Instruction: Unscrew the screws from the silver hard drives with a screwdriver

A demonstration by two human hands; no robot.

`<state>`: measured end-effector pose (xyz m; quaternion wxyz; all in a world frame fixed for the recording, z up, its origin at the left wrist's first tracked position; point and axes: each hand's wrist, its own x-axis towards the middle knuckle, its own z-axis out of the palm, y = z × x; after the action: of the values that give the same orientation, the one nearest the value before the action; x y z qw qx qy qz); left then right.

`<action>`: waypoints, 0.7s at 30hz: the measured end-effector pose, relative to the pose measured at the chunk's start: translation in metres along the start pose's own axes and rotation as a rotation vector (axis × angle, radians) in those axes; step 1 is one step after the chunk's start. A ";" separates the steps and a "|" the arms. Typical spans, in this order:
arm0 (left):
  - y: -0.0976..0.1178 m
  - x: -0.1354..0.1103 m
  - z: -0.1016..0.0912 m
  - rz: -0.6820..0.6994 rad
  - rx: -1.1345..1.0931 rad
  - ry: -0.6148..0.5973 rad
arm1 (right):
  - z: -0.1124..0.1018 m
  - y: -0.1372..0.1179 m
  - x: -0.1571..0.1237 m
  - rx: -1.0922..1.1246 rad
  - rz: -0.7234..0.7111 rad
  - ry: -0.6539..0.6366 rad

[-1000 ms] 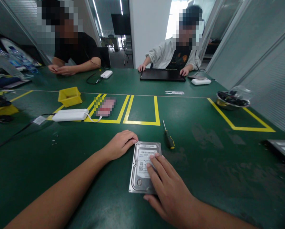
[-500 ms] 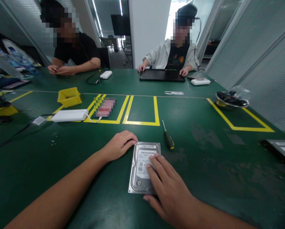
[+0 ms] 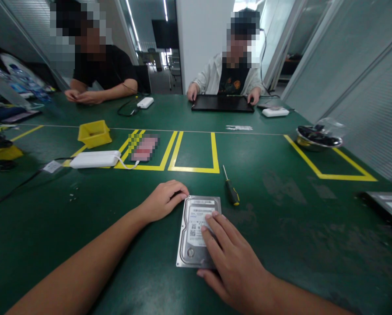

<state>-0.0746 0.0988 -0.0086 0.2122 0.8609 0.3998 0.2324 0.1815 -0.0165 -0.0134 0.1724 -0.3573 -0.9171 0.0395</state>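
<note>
A silver hard drive (image 3: pixel 196 238) with a white printed label lies flat on the green table in front of me. My left hand (image 3: pixel 168 199) has its fingers curled together against the drive's far left corner. Over the right part of the drive rests my right hand (image 3: pixel 229 253), fingers on the label and thumb at the near edge, holding it. The drive's near right portion is hidden under this hand. Just beyond, to the right, is a screwdriver (image 3: pixel 231 190) with a black and yellow handle, touched by neither hand.
Yellow tape (image 3: pixel 196 169) marks areas ahead. A yellow bin (image 3: pixel 94 133), white power bank (image 3: pixel 96 159) and blurred phone stand left. A metal bowl (image 3: pixel 317 142) of black parts and another drive (image 3: pixel 389 208) are right. Two people sit opposite, one with hands on a black panel (image 3: pixel 222 103).
My hands and the hard drive stay almost exactly in place. The person opposite on the right has shifted their head and upper body to the left.
</note>
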 end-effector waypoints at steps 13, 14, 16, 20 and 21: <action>0.004 -0.002 -0.003 0.002 -0.015 -0.002 | -0.014 0.041 0.023 0.155 0.099 0.363; 0.005 -0.002 -0.003 0.000 -0.019 -0.001 | -0.015 0.047 0.024 0.118 0.142 0.361; 0.006 -0.002 -0.003 -0.006 -0.027 0.003 | -0.016 0.056 0.026 0.019 0.246 0.329; 0.006 -0.003 -0.004 -0.019 -0.040 0.006 | -0.015 0.071 0.030 -0.174 0.385 0.183; 0.006 -0.003 -0.003 -0.024 -0.043 0.008 | -0.014 0.074 0.030 -0.199 0.404 0.148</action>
<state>-0.0746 0.0938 -0.0032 0.2317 0.8504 0.4058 0.2417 0.2127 0.0577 -0.0057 0.1917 -0.5506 -0.8113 -0.0435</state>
